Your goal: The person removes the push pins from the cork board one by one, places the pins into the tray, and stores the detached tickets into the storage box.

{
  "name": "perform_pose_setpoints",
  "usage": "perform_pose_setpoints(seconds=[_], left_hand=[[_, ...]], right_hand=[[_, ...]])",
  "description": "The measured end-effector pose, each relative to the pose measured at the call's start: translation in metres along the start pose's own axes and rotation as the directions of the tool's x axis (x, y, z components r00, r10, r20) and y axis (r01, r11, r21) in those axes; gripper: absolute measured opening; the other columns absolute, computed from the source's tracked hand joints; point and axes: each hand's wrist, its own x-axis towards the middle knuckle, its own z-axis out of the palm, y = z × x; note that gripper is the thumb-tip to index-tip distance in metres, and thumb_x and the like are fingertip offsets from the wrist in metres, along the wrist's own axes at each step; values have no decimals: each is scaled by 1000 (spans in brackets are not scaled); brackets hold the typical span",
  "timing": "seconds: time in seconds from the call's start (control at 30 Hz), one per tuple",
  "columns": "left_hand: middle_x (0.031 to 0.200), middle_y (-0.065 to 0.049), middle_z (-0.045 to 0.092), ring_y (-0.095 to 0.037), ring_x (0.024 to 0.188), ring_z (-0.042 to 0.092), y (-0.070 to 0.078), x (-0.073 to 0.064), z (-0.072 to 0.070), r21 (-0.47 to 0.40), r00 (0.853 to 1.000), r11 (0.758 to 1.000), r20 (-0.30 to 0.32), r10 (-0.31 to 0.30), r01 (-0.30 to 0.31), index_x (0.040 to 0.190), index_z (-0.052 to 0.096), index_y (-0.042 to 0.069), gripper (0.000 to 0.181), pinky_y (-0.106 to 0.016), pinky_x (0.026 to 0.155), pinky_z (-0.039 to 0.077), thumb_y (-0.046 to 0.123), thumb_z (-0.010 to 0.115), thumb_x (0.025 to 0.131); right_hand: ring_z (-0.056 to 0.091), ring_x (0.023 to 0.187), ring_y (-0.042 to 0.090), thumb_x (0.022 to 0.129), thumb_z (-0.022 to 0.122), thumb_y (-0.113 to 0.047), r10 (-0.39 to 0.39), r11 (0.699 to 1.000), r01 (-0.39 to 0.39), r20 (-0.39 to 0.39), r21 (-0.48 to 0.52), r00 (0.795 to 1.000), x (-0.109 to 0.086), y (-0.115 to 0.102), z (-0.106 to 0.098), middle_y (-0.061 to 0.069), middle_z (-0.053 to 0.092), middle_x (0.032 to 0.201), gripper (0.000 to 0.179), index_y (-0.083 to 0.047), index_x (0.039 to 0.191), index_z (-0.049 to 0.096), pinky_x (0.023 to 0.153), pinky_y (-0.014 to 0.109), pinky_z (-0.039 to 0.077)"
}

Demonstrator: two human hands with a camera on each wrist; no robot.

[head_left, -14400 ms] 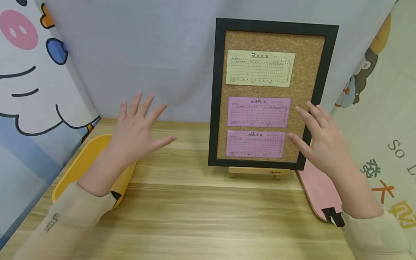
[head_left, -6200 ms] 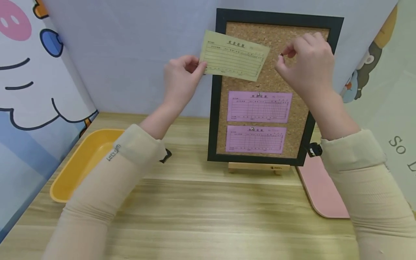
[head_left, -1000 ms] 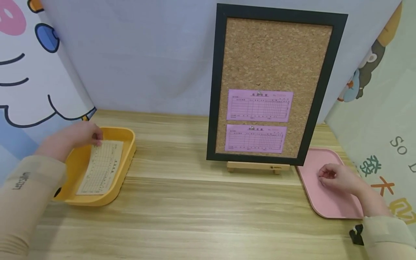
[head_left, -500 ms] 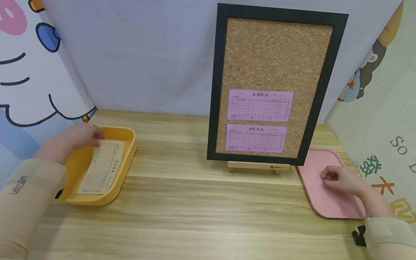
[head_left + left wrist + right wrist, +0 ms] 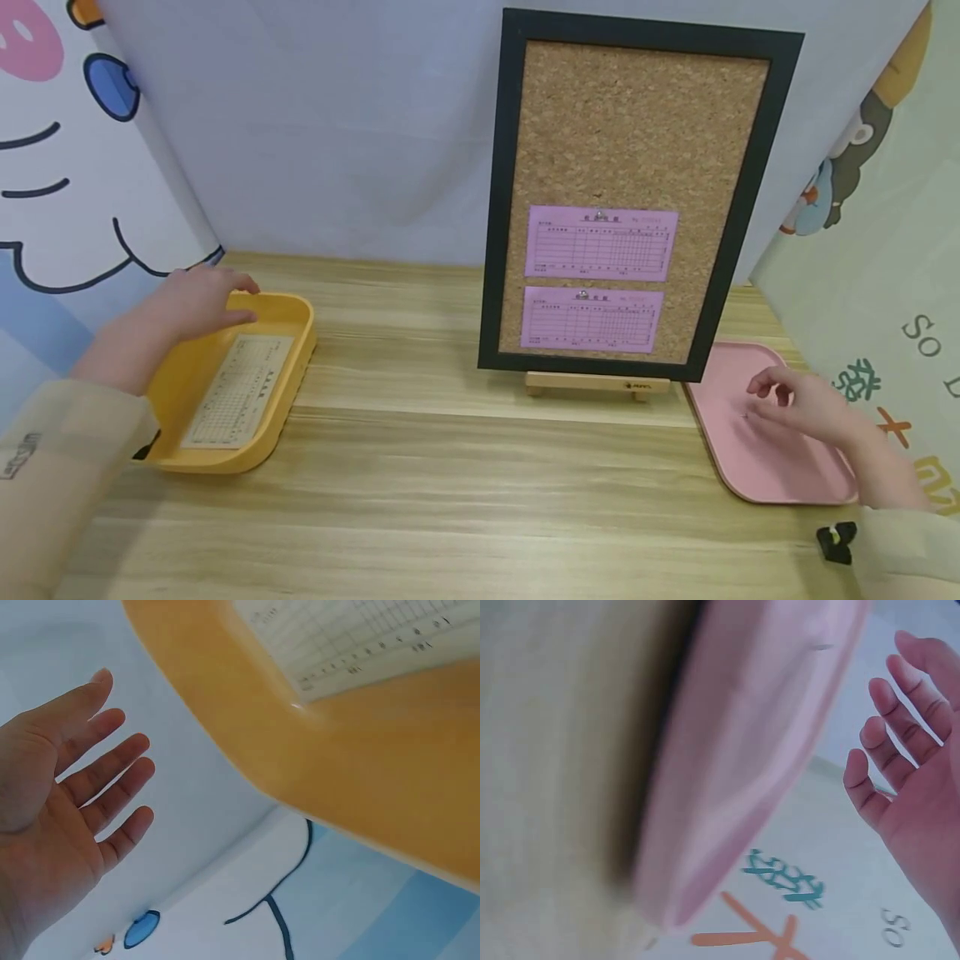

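Note:
My left hand is over the back left of the yellow tray, fingers parted and holding nothing. Below it, a pale yellow receipt slip lies flat in that tray. My right hand hovers over the pink tray with thumb and fingers apart. A tiny pushpin rests on the pink surface just by the thumb tip. The left wrist view shows loosely spread fingers; the right wrist view shows relaxed, slightly bent fingers.
A black-framed corkboard stands on a small wooden easel. Pinned to its lower half are an upper pink slip and a lower pink slip. All of it stands on a wooden table.
The yellow slip, earlier pinned at the board's top, was taken down and laid in the yellow tray. Just now the left hand let go of it, and the right hand released the pushpin.

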Motion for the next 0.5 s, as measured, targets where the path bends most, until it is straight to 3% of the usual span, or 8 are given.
perform_pose_setpoints(seconds=[0.2, 0.5], left_hand=[[130, -30, 47, -48, 115, 40, 27, -4, -11, -9, 995, 1000, -98, -2, 1, 124, 55, 1, 47, -65, 88, 34, 30, 65, 88], [136, -27, 42, -49, 123, 33, 64, -9, -20, -66, 968, 997, -252, 7, -25, 130, 51, 1, 52, -68, 94, 27, 29, 65, 89]], right_hand=[[40, 70, 5, 78, 75, -10, 22, 999, -24, -52, -47, 998, 5, -21, -16, 1, 55, 83, 19, -7, 92, 62, 54, 22, 34], [39, 78, 0, 81, 73, -13, -18, 996, 1, -183, -92, 983, 14, -50, -33, 2, 57, 90, 22, -9, 101, 63, 60, 16, 36]])
